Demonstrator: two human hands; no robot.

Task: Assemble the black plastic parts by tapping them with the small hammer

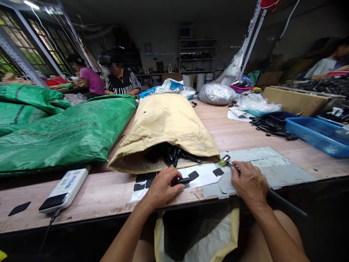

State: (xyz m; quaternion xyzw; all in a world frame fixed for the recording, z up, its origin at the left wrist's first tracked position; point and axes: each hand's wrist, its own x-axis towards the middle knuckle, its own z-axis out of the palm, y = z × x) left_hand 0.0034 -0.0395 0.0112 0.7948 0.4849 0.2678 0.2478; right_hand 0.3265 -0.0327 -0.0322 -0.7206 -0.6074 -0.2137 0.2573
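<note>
My left hand (165,185) is closed around a short black cylindrical part (182,181), just above the table's near edge. In my right hand (251,182) is a small hammer with a metal head and a yellow-green face (223,161); its dark handle (289,204) sticks out behind the hand to the lower right. A tan woven sack (166,120) lies with its mouth towards me, and black parts (174,154) show inside. Under the hands are a white sheet (204,176) with black rounded patches (193,175) and a grey board (261,167).
A green sack (60,127) and a white power bank (65,189) with a cable lie left. At right are a blue tray (319,134), loose black parts (272,127) and a cardboard box (297,100). An open sack (196,233) hangs below the edge. People sit across the room.
</note>
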